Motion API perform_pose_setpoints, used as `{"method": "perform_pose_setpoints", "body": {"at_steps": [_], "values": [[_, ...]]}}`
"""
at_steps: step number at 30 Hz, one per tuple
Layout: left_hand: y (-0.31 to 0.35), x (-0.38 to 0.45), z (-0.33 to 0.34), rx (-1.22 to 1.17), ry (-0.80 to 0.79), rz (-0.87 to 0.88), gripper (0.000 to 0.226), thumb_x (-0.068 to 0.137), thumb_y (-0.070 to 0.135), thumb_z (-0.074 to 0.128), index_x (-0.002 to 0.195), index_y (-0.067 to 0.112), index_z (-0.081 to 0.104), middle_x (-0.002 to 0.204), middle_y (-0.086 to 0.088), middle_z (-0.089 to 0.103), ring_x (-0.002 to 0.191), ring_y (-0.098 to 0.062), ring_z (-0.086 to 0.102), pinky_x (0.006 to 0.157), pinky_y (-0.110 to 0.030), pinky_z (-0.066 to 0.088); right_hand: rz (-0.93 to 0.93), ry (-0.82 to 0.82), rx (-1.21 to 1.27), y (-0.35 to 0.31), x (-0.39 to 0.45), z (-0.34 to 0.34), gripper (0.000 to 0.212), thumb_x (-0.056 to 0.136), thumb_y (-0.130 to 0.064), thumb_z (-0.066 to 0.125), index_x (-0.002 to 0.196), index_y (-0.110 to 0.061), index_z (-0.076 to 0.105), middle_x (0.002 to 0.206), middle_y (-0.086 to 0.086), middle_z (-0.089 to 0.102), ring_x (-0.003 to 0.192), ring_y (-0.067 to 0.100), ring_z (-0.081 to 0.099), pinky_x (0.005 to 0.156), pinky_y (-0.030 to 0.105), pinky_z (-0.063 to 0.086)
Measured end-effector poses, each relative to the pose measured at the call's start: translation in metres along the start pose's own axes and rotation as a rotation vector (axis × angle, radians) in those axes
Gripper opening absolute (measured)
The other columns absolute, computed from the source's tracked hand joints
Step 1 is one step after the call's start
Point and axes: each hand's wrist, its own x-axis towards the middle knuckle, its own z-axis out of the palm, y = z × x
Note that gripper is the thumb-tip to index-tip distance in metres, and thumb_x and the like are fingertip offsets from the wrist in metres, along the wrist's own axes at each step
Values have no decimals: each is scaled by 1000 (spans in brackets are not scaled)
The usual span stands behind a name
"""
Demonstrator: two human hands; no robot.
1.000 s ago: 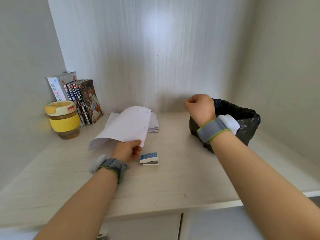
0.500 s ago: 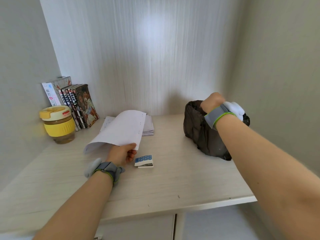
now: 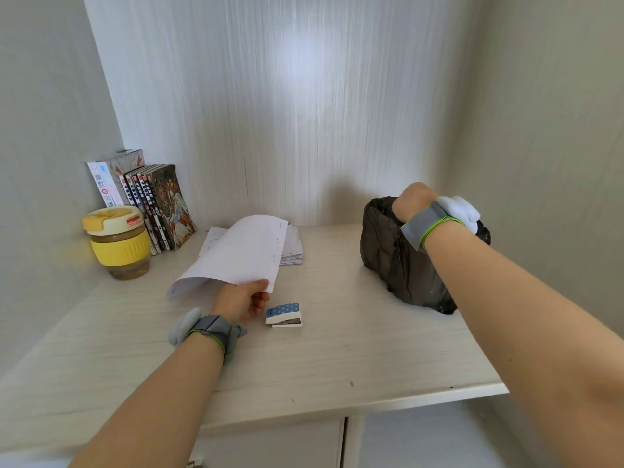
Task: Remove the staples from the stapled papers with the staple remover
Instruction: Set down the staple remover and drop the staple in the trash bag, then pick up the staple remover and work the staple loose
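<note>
at centre frame the left hand [image 3: 241,298] pinches the lower edge of the stapled papers [image 3: 241,253], lifting them off the tabletop [image 3: 337,359]. the staple remover [image 3: 283,315] lies just right of it. at right, the right hand [image 3: 413,202], apparently fisted, dips into the black bag [image 3: 388,255]; what it holds is hidden.

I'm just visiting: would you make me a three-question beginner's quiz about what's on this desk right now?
1. True or false: the left hand holds the stapled papers.
2. What lies on the desk just right of the left hand?
A. scissors
B. the blue staple remover
C. a pen
3. Fill in: the right hand is at the top of the black ____.

Key: 1 true; 2 B; 3 bag.
</note>
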Motion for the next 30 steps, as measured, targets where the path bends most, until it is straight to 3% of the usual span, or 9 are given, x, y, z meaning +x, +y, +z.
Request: {"method": "perform_pose_setpoints", "body": {"at_steps": [2, 5, 10, 12, 15, 18, 22, 26, 30], "values": [[0, -1, 0, 0, -1, -2, 22, 89, 2, 51, 67, 4, 51, 33, -1, 52, 25, -5, 41, 30, -10, 31, -25, 6, -254, -8, -8, -1, 15, 94, -15, 40, 85, -8, 50, 62, 0, 27, 51, 11, 24, 27, 19, 28], [1, -1, 1, -2, -9, -4, 23, 89, 2, 50, 67, 4, 50, 32, 0, 51, 24, -5, 40, 30, -10, 31, -82, 36, -435, -16, -4, 6, 39, 93, -20, 43, 57, -10, 31, 58, 4, 30, 52, 20, 31, 47, 26, 25], [1, -1, 0, -8, -8, -8, 22, 89, 2, 51, 66, 3, 51, 33, 0, 52, 25, -6, 41, 31, -10, 32, -220, 93, -401, -24, -23, 26, 23, 90, -14, 42, 87, -3, 62, 78, 12, 56, 95, 28, 57, 65, 26, 35], [1, -2, 0, -6, -14, -15, 23, 89, 2, 52, 66, 3, 51, 33, 1, 52, 25, -6, 41, 31, -10, 32, -355, 70, -341, -19, -36, 40, 25, 87, -11, 43, 97, 0, 64, 102, 18, 64, 103, 32, 57, 76, 31, 43], [0, -3, -2, 7, -21, -5, 22, 88, 2, 52, 66, 3, 52, 34, 1, 53, 26, -6, 42, 32, -11, 33, -419, -56, -205, -10, -52, 65, 21, 84, -6, 48, 96, -2, 65, 107, 18, 66, 104, 32, 58, 85, 32, 44], [1, -5, -2, -7, -36, 1, 21, 88, 2, 53, 68, 3, 53, 36, 0, 54, 27, -6, 43, 32, -12, 34, -353, -278, -84, 6, -65, 93, 16, 81, -2, 50, 79, -5, 65, 92, 19, 67, 84, 26, 59, 81, 36, 48], [2, -6, -5, -29, -57, 8, 21, 89, 2, 51, 68, 3, 53, 36, 0, 54, 28, -7, 43, 33, -12, 35, -145, -581, 129, 21, -85, 124, 23, 88, -11, 51, 65, -12, 53, 66, 8, 59, 54, 17, 51, 53, 25, 46], [3, -10, -1, -39, -68, 5, 23, 89, 2, 49, 66, 3, 52, 35, 0, 53, 28, -6, 42, 33, -12, 34, -41, -678, 330, 22, -95, 139, 23, 91, -24, 52, 75, -8, 56, 64, 7, 59, 51, 16, 51, 47, 22, 46], [2, -10, -2, -33, -52, 20, 21, 88, 0, 45, 67, 3, 51, 36, 0, 51, 28, -8, 42, 34, -12, 33, -14, -721, 448, 19, -98, 145, 13, 87, -13, 57, 74, -9, 59, 59, 4, 55, 44, 11, 43, 38, 16, 38]]}}
